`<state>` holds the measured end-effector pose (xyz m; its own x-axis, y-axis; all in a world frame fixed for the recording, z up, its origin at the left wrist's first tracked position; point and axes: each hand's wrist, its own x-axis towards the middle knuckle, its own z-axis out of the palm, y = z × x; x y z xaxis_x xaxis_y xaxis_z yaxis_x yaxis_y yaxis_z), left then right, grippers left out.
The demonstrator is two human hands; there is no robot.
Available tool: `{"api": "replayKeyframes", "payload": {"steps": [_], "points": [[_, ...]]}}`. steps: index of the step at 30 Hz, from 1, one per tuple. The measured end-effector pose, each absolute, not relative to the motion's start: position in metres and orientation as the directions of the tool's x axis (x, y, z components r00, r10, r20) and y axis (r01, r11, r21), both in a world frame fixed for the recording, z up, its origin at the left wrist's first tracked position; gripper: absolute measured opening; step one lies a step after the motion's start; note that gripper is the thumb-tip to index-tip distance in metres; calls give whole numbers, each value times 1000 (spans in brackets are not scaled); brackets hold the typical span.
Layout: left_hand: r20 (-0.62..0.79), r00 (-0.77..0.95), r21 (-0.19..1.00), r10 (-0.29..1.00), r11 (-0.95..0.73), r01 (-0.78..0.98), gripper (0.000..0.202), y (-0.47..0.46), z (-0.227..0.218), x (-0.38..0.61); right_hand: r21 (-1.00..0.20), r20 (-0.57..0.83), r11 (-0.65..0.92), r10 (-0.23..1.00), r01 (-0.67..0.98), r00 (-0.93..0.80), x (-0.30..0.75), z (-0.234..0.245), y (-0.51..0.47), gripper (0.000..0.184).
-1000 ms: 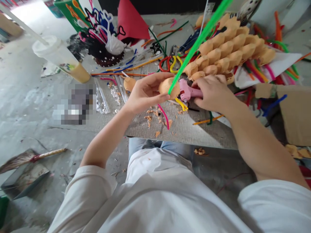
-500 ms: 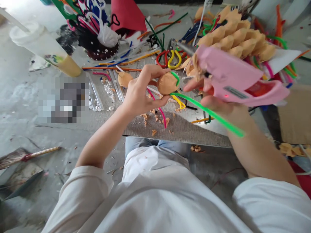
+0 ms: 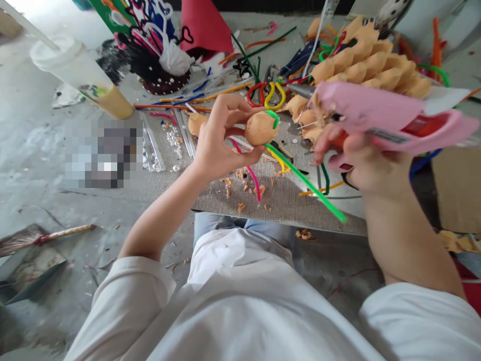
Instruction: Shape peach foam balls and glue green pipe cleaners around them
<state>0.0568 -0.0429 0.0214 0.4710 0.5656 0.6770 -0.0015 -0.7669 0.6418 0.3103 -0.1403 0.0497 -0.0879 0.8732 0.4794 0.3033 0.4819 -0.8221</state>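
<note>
Orange foam ball (image 3: 259,129), pinched between thumb and fingertips of the left hand (image 3: 216,148) above the grey mat (image 3: 293,203), is best held steady, its green pipe cleaner (image 3: 305,183) clear of the pink glue gun (image 3: 376,108) gripped in the curled fingers of the right hand (image 3: 368,163), short of the foam cluster (image 3: 376,62).

I have just one view here, a camera worn on the person's head, facing forward and steeply down past the white shirt (image 3: 240,311) at close range, with the left hand (image 3: 218,144) and right hand (image 3: 363,160) mid-frame over the littered grey board (image 3: 293,201) and the floor (image 3: 37,165) filling the left.
</note>
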Motion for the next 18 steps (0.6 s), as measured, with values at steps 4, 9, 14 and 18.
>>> {"api": "replayKeyframes", "payload": {"steps": [4, 9, 14, 18], "points": [[663, 472, 643, 582, -764, 39, 65, -40, 20, 54, -713, 602, 592, 792, 375, -106, 323, 56, -142, 35], [651, 474, 644, 592, -762, 66, 71, -36, 18, 52, -597, 577, 620, 773, 510, -263, 323, 65, -142, 26], [661, 476, 643, 580, -765, 39, 71, -38, 21, 53, -563, 591, 637, 756, 526, -281, 316, 68, -141, 33], [654, 472, 658, 591, -752, 30, 69, -39, 23, 53, -548, 599, 648, 745, 530, -291, 316, 67, -142, 26]]}}
